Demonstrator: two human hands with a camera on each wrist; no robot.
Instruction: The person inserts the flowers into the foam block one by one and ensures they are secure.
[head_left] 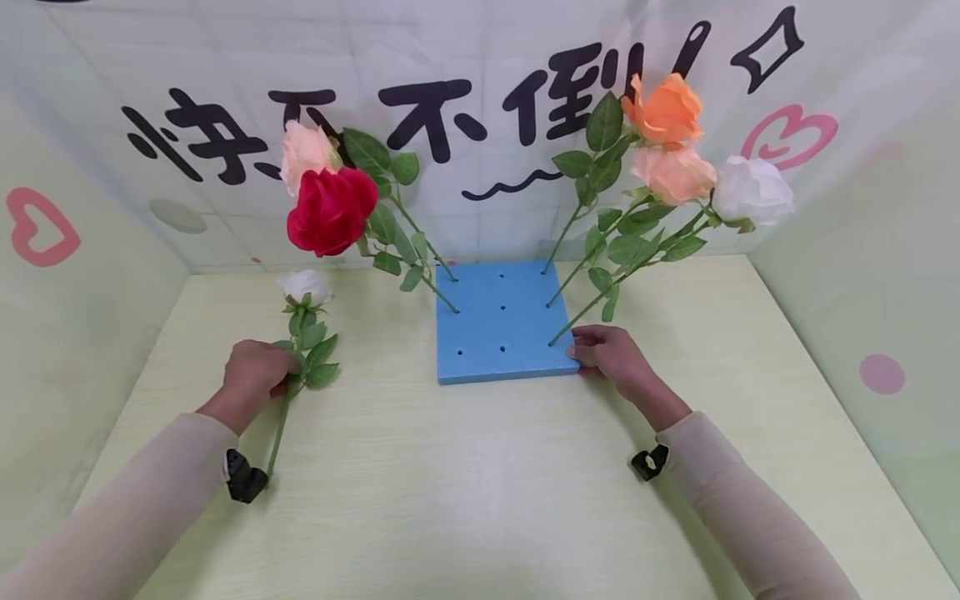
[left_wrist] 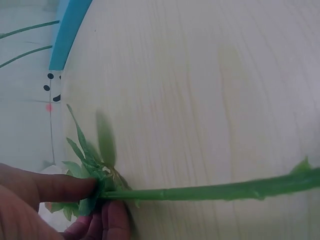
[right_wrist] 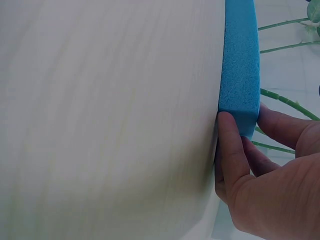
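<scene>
My left hand point(head_left: 258, 369) pinches a white rose point(head_left: 306, 287) by its leafy stem, thumb and fingers closing round it near the leaves. The green stem point(left_wrist: 210, 192) runs back toward the wrist, low over the table, in the left wrist view. At the right front corner of a blue foam board point(head_left: 480, 367), my right hand point(head_left: 609, 357) grips the edge. In the right wrist view its thumb point(right_wrist: 282, 125) lies on the top face and the fingers are against the side. Several roses stand tilted in the board's holes, among them a red rose point(head_left: 332, 210) and an orange rose point(head_left: 666, 110).
A pink rose point(head_left: 306, 154) leans left behind the red one. On the board's right side a peach rose point(head_left: 675, 173) and another white rose point(head_left: 752, 192) lean outward. The pale wooden table point(head_left: 465, 492) meets a printed white backdrop point(head_left: 420, 50) behind the board.
</scene>
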